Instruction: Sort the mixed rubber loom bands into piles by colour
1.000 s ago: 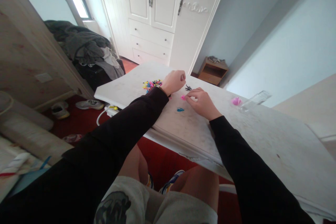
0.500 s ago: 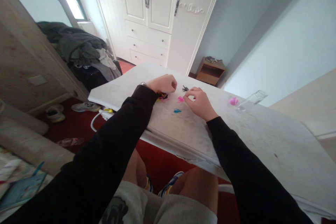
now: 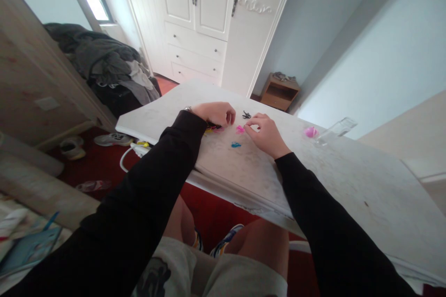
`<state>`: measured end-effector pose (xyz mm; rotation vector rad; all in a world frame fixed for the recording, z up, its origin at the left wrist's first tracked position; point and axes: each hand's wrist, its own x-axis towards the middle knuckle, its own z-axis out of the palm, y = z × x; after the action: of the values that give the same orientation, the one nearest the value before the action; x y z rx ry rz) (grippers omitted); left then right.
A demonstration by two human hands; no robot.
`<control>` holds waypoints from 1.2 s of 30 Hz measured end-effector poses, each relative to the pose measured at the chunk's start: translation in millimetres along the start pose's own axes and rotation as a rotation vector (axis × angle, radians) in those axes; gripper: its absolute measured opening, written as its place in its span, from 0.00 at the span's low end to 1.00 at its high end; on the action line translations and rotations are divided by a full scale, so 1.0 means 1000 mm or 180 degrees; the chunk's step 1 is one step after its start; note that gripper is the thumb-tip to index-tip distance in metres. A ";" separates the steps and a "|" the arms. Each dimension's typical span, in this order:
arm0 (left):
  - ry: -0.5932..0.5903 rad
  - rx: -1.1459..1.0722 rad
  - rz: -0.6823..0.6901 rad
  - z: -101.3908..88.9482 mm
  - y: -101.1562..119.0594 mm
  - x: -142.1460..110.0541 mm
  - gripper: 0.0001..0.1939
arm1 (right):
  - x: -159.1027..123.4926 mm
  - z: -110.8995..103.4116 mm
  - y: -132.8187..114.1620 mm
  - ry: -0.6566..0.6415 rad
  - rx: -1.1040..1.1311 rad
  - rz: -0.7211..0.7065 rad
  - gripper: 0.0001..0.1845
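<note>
Both bare hands of the person reach over a pale table (image 3: 313, 190), seen from the head camera; clock directions run from a small bright-pink cluster (image 3: 240, 129) lying on it between the hands, twelve being away from the wearer. The right hand (image 3: 265, 135), at three o'clock, has thumb and forefinger brought nearly together at the cluster's edge; whether a piece is pinched there cannot be told. The left hand (image 3: 218, 113), at ten, has its fingers loosely curled downward, and whether it holds anything is hidden. That hand and its black sleeve (image 3: 177, 148) stand in the way of a pile of mixed-colour pieces (image 3: 213, 127) at nine, so only a strip of yellow, black and pink shows. The pieces are too small to identify.

Near the cluster, a black bunch (image 3: 246, 115) lies at one o'clock, just beyond the right fingers, and a blue bunch (image 3: 236, 145) between six and seven. Well apart at three is a rounded pink object (image 3: 311, 132), with a clear, see-through container (image 3: 336, 131) just past it.

Around the table, a white wardrobe (image 3: 195, 23) stands at eleven and a low wooden cabinet (image 3: 280, 93) at two. Heaped grey clothes (image 3: 108, 62) are at ten. At nine, a white cable (image 3: 124, 160) loops beside the table edge, with shoes (image 3: 113, 139) on the red floor (image 3: 104, 167) farther out.
</note>
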<state>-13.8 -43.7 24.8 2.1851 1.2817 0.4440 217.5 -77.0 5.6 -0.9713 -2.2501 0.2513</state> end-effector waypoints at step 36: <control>0.1383 0.0515 0.0166 -0.003 -0.011 0.005 0.12 | 0.000 -0.002 -0.003 -0.0088 -0.0049 0.0005 0.10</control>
<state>-20.8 -34.2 20.7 2.3417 1.5307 0.9030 217.1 -79.0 8.7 -0.9832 -2.2798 0.2498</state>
